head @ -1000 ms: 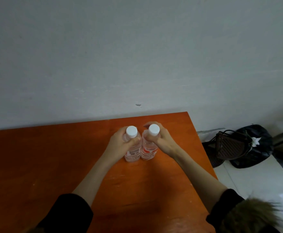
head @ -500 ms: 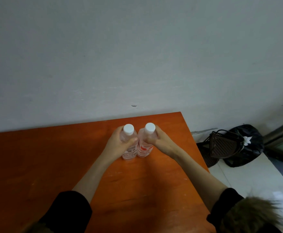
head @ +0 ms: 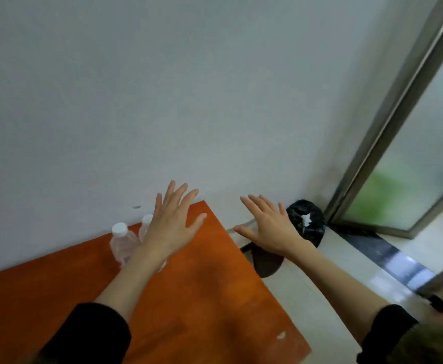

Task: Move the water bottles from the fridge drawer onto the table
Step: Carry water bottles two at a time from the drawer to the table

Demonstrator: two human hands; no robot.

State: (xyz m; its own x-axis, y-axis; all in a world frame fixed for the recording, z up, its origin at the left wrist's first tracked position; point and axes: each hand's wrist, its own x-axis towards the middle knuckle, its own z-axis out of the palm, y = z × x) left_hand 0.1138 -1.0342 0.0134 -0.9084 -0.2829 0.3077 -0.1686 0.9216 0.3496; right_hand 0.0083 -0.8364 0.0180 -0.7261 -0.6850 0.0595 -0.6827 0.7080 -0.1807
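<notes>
Two water bottles stand upright on the orange table (head: 215, 298), close to the pale wall (head: 162, 88) at the table's far edge. The left bottle (head: 123, 243) shows plainly, with a white cap and a clear body; the right bottle (head: 146, 224) stands just beside it toward three o'clock, and only its cap and a strip of its shoulder show, since the person's left forearm and wrist cross in front of it. The left hand (head: 171, 224) hangs in the air above the table, palm down, its fingers (head: 179, 194) straight and spread apart, the thumb out toward three o'clock; it holds nothing, and whether the wrist brushes the right bottle cannot be told. The right hand (head: 270, 229) is likewise flat with the fingers straight and fanned toward eleven o'clock, thumb out toward nine o'clock, gripping nothing; it lies past the table's right edge, over the floor (head: 307, 298). Both forearms are bare and end in black sleeves (head: 91, 334) at the bottom of the view. On the floor at three o'clock from the table's far corner sits a black bag (head: 308, 224) with a white scrap on it, partly hidden by the right hand. Farther toward three o'clock a metal-framed glass door (head: 412, 158) leans across the view. The whole view is slightly blurred.
</notes>
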